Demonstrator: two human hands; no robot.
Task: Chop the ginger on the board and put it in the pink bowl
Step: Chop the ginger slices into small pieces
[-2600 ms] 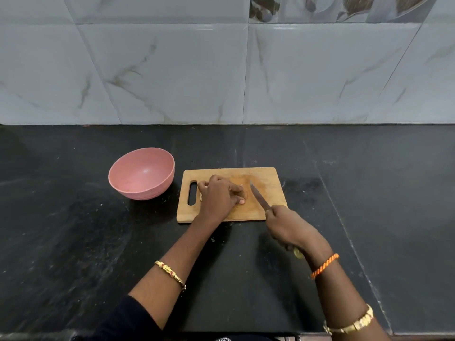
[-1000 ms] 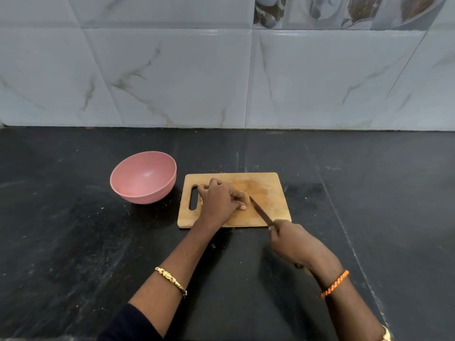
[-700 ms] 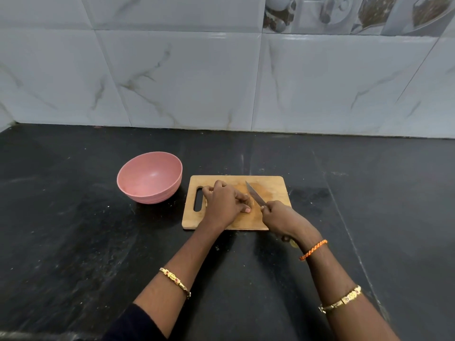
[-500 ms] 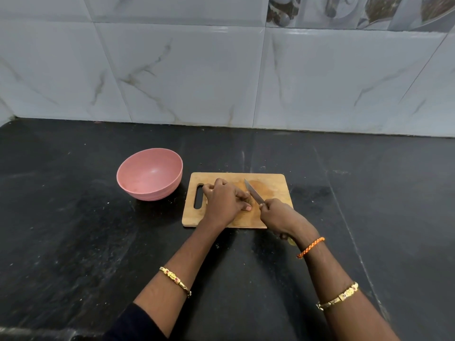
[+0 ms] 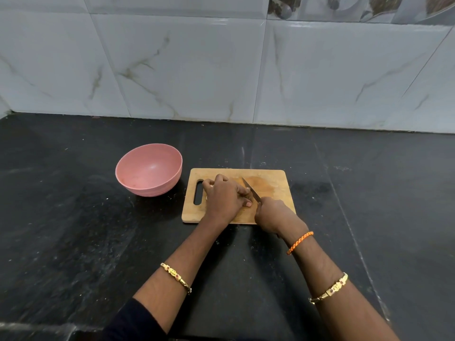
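On the board (image 5: 270,179), ginger hidden under curled left hand (image 5: 225,198) fingers, right hand (image 5: 272,214) gripping knife (image 5: 251,191)

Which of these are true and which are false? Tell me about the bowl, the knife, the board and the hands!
1. The pink bowl sits left of the wooden chopping board. True.
2. The right hand holds the knife. True.
3. The pink bowl is full of chopped ginger. False: no ginger shows inside it.
4. The left hand rests on the black counter, away from the board. False: it is curled on the board, beside the blade.
5. The knife points toward the tiled wall. True.
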